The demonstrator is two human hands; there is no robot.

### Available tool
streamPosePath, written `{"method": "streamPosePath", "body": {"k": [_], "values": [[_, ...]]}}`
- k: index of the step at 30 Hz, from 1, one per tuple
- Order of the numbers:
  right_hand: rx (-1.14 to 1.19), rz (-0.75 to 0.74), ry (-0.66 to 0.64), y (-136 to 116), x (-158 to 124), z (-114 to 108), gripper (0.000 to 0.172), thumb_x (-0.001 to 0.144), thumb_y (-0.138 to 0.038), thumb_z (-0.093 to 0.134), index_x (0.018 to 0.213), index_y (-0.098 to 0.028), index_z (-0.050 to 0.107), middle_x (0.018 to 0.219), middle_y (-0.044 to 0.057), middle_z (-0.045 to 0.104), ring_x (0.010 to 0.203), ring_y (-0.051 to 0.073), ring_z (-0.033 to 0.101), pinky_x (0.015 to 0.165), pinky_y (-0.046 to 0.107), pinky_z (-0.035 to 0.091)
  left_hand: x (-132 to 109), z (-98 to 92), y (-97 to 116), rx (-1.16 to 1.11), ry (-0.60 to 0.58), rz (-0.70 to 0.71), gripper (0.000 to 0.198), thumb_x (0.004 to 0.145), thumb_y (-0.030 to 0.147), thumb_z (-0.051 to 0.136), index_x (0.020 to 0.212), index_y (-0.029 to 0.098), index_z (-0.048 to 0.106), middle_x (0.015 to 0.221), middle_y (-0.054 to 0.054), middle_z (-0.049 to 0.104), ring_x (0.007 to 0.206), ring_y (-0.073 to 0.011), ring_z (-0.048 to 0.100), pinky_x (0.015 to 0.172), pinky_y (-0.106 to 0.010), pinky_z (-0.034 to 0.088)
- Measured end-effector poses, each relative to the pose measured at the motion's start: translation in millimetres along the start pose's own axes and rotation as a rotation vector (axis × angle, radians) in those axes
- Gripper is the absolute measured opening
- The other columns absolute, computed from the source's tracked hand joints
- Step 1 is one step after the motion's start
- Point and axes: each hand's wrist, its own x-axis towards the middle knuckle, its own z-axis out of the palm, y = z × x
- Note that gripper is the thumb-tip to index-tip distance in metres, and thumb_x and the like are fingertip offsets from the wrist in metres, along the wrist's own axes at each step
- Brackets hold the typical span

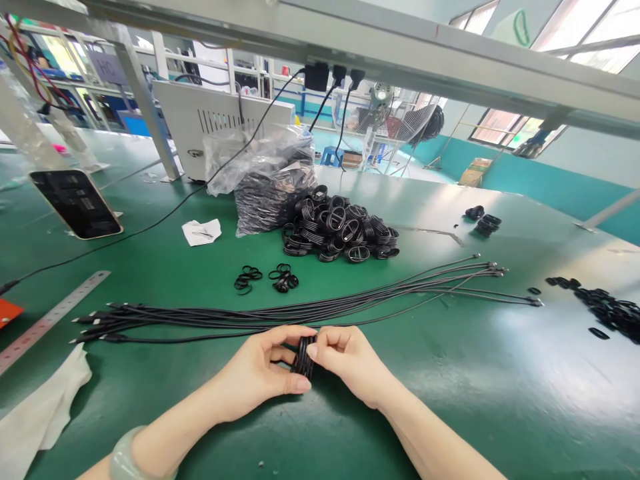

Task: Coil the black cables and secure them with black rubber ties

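Note:
A black cable wound into a small tight coil (pixel 303 359) is held upright just above the green table. My left hand (pixel 263 365) grips it from the left, thumb below and fingers at the top. Pinching the coil's upper right side is my right hand (pixel 345 357); whether it also holds a strap or cable end is hidden. Beyond both hands lies a bunch of straight black cables (pixel 300 310), stretched across the table. Two small clusters of black bands, a left one (pixel 247 279) and a right one (pixel 283 277), sit behind those cables.
A heap of coiled cables (pixel 343 227) rests beside a plastic bag (pixel 273 193). Small black pieces (pixel 613 310) are scattered at right, with two dark bundles (pixel 484 220) farther back. A phone (pixel 76 203), a steel ruler (pixel 53 320) and white cloth (pixel 47 407) are at left.

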Motion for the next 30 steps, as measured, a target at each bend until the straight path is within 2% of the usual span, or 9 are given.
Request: {"method": "streamPosePath", "body": {"k": [3,9,16,22,27,30], "values": [[-0.032,0.023,-0.016,2,1,0,0.044,0.067,-0.052,0.074,0.055,-0.018,0.050,0.053,-0.006,0.039,0.054,0.009,0.029,0.052,0.025,0.020,1,-1.7,-3,0.020,0.004,0.003,0.056,0.062,0.019,0.083,0.115,0.027,0.064,0.110,-0.004,0.062,0.088,-0.0186,0.058,0.077,-0.035,0.053],[0.101,0.055,-0.085,1,0,-2,0.040,0.062,-0.045,0.081,0.058,-0.017,0.053,0.055,-0.005,0.046,0.054,0.008,0.034,0.053,0.024,0.024,-1,-3.0,0,-0.003,-0.043,-0.001,0.058,0.068,0.018,0.080,0.121,0.029,0.059,0.115,-0.004,0.061,0.094,-0.0191,0.059,0.082,-0.037,0.053],[0.101,0.068,-0.107,-1,-2,-6,0.042,0.061,-0.049,0.081,0.056,-0.017,0.054,0.050,-0.006,0.043,0.050,0.007,0.029,0.050,0.024,0.018,-3,0.5,5,-0.034,-0.077,-0.003,0.051,0.069,0.015,0.077,0.116,0.026,0.061,0.113,-0.004,0.062,0.091,-0.0185,0.060,0.076,-0.033,0.053],[0.117,0.046,-0.024,0,-5,2,0.044,0.066,-0.051,0.077,0.056,-0.018,0.050,0.050,-0.007,0.036,0.050,0.008,0.025,0.051,0.025,0.018,-2,-0.4,1,0.024,-0.023,0.023,0.057,0.070,0.012,0.075,0.121,0.029,0.058,0.116,-0.003,0.061,0.098,-0.0184,0.059,0.088,-0.036,0.051],[0.066,-0.051,0.015,5,-4,7,0.040,0.069,-0.047,0.076,0.056,-0.018,0.052,0.059,-0.004,0.042,0.058,0.011,0.035,0.058,0.026,0.028,-3,-0.1,0,0.029,-0.007,0.015,0.057,0.068,0.013,0.077,0.119,0.029,0.057,0.112,-0.003,0.061,0.092,-0.0174,0.062,0.087,-0.037,0.051],[-0.080,-0.117,0.061,8,-2,8,0.035,0.073,-0.043,0.074,0.057,-0.018,0.056,0.063,-0.003,0.045,0.060,0.012,0.038,0.059,0.027,0.030,-3,-0.1,-1,-0.004,0.003,0.026,0.052,0.070,0.012,0.076,0.116,0.028,0.057,0.106,-0.002,0.062,0.100,-0.0201,0.062,0.090,-0.038,0.050]]}}
